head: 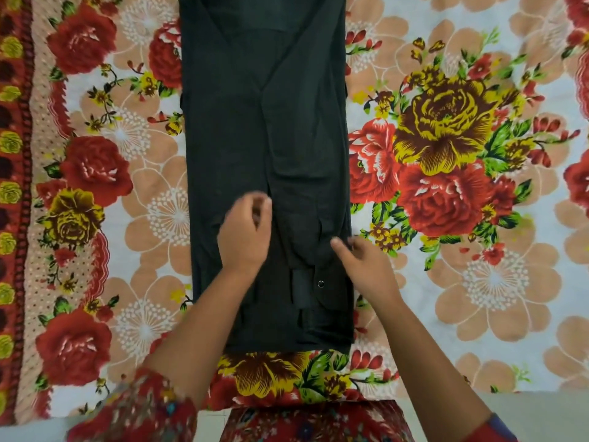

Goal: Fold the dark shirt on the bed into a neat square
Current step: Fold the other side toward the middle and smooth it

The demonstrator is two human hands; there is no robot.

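- left hand (247, 229) sits lower centre of frame on the dark shirt (267, 129), fingers loosely curled, thumb near forefinger; blurred, can't tell if it pinches cloth or only hovers
- right hand (363, 260) just right of it at the shirt's right edge, fingers bent inward with tips on or at the fabric; grip unclear
- shirt lies as a long narrow strip down the middle of the frame on the floral bedsheet (446, 122), sides already turned in, top end running out of the upper edge
- cuff with a snap button (321, 284) and folded sleeve layers stack up in the lower right part of the strip
- risk: that bulky stack may slide or spring open if the near end is lifted unevenly
- risk: centre seam flaps could gape, since neither hand clearly pins them
- risk: a skewed fold if the hands lift at different heights, giving a crooked rectangle rather than a square
- risk: the loose sheet could bunch under the shirt
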